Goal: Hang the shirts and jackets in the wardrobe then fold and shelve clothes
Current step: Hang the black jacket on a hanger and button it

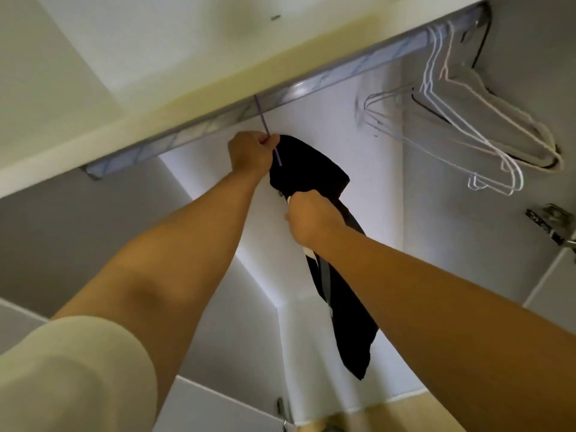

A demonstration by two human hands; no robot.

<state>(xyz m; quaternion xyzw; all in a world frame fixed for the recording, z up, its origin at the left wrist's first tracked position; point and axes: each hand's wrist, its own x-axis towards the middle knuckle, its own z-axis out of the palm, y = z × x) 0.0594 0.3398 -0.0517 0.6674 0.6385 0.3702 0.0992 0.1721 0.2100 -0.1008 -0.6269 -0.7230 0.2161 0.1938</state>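
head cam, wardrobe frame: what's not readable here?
All head view.
1. Hook of the purple hanger in the left hand: top vanishes behind the shelf edge; on the rail or not, unclear.
2. Hanger shoulders: covered by the black garment.
3. Garment type: bunched in the right hand.
4. The empty hangers: blurred, overlapping; count unclear.
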